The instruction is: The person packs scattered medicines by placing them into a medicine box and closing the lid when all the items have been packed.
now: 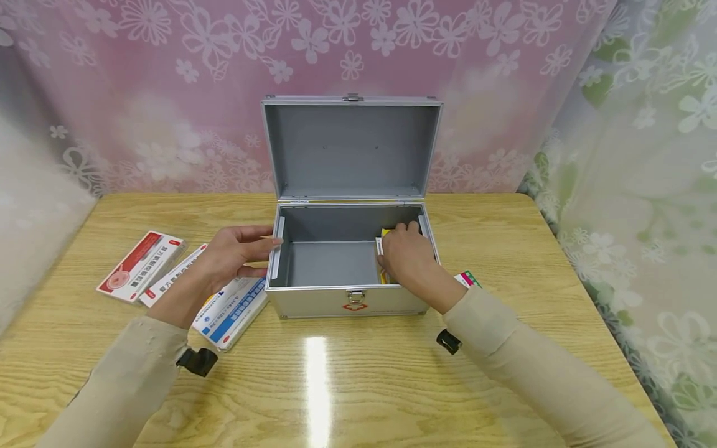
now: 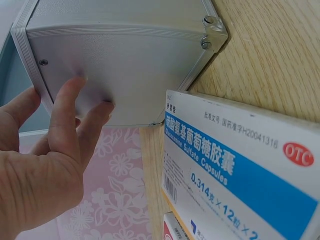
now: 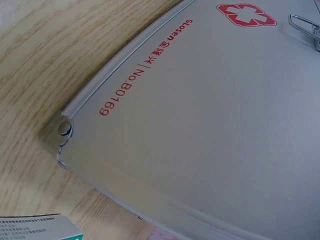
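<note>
A silver first-aid box (image 1: 313, 303) with a red cross emblem stands on the table, its lid raised. My left hand (image 1: 229, 252) grips its left wall; in the left wrist view two fingertips press the outer side and another digit lies at the rim. My right hand (image 1: 411, 255) reaches inside at the right end and holds a yellow and white medicine box (image 1: 383, 274), partly hidden beneath it. The right wrist view has no hand in it, only the box's front (image 3: 200, 125).
Left of the first-aid box lie a red and white medicine box (image 1: 142, 267), a white one (image 1: 159, 287) and a blue and white glucosamine capsule box (image 1: 235, 317). At the right, a small pink and green carton (image 1: 467, 279) shows behind the sleeve. A floral curtain (image 1: 213, 124) hangs behind.
</note>
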A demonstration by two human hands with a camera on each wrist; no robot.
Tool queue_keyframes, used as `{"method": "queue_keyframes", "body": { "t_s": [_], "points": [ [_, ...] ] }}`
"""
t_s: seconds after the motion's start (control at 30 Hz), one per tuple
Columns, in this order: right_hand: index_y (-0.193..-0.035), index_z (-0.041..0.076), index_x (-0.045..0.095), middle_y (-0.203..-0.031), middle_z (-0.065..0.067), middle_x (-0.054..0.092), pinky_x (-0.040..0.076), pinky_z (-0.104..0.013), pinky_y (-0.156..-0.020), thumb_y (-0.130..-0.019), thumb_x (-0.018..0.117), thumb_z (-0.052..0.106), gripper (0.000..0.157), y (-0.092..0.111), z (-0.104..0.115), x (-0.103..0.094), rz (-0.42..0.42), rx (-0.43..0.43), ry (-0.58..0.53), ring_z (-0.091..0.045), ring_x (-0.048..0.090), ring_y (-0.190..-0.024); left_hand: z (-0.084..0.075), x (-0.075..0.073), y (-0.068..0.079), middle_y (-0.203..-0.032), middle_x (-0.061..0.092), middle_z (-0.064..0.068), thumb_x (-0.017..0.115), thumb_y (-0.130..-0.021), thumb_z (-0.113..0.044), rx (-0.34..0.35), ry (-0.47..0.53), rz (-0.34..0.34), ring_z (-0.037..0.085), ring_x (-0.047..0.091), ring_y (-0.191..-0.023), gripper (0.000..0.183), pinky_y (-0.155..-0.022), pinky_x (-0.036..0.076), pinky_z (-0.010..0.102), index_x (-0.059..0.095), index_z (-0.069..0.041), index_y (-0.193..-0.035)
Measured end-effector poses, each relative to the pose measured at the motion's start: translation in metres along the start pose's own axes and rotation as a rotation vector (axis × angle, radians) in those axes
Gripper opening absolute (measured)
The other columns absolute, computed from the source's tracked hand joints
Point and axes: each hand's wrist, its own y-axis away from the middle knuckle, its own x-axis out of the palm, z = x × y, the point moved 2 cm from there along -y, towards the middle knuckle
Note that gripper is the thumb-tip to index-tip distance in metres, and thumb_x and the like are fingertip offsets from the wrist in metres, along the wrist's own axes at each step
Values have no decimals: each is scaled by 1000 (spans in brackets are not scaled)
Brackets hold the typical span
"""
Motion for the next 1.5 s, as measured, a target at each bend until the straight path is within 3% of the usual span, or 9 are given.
{"method": "queue_keyframes", "body": {
  "t_s": [0.5, 0.7, 0.8, 0.97, 1.1, 1.3, 1.4, 1.5],
  "points": [
    [-92, -3, 61, -86, -15, 52, 49, -40, -63, -73, 71, 39, 47, 3, -4, -2, -140, -75, -86, -30, 51, -80, 0, 0, -1, -123, 49, 18, 68, -78, -26, 6, 4, 0, 28, 57, -99, 63, -69, 51, 35, 42, -6, -132],
    [-82, -3, 62, -86, -16, 54, 49, -41, -66, -82, 59, 43, 46, 1, -6, 0, -161, -59, -108, -31, 53, -78, 0, 2, -2, -122, 50, 17, 68, -78, -26, 10, -6, -4, 29, 56, -100, 61, -69, 51, 35, 44, -7, -131],
    [-77, -1, 64, -86, -14, 56, 48, -40, -67, -87, 52, 39, 43, 0, -9, -1, -177, -67, -196, -29, 55, -78, 0, 3, -2, -124, 49, 18, 68, -78, -26, 11, -4, -6, 30, 55, -102, 61, -69, 51, 36, 44, -6, -130],
    [-90, 10, 66, -96, -3, 57, 48, -34, -69, -89, 50, 33, 28, 3, -19, -11, -202, -153, -421, -20, 56, -84, 0, 2, -2, -124, 49, 17, 68, -79, -26, 11, -15, -5, 29, 56, -100, 61, -69, 51, 36, 43, -6, -131],
    [-99, 16, 64, -109, 0, 54, 46, -36, -76, -90, 49, 33, 24, 15, -37, -26, -268, -197, -489, -19, 53, -98, 0, 2, -1, -124, 49, 19, 67, -79, -25, 16, -19, -6, 28, 57, -98, 60, -69, 51, 36, 44, -6, -131],
    [-108, 13, 59, -123, -4, 47, 40, -46, -85, -90, 48, 34, 29, 37, -80, -33, -345, -115, -498, -25, 44, -113, -1, 2, 0, -124, 49, 18, 67, -79, -26, 22, -19, -6, 29, 56, -100, 59, -70, 50, 36, 44, -7, -131],
    [-110, 11, 57, -123, -6, 46, 39, -47, -86, -90, 49, 33, 31, 47, -101, -26, -349, -76, -504, -28, 44, -111, 0, 2, 0, -123, 49, 17, 68, -79, -27, 16, -24, -10, 29, 56, -100, 61, -70, 50, 36, 44, -6, -131],
    [-114, 10, 54, -123, -8, 45, 39, -48, -83, -90, 48, 36, 36, 58, -117, -14, -285, -31, -512, -29, 46, -106, 0, 2, 0, -123, 50, 16, 68, -78, -28, 9, -30, -11, 27, 57, -99, 62, -71, 50, 37, 44, -6, -131]
  ]
}}
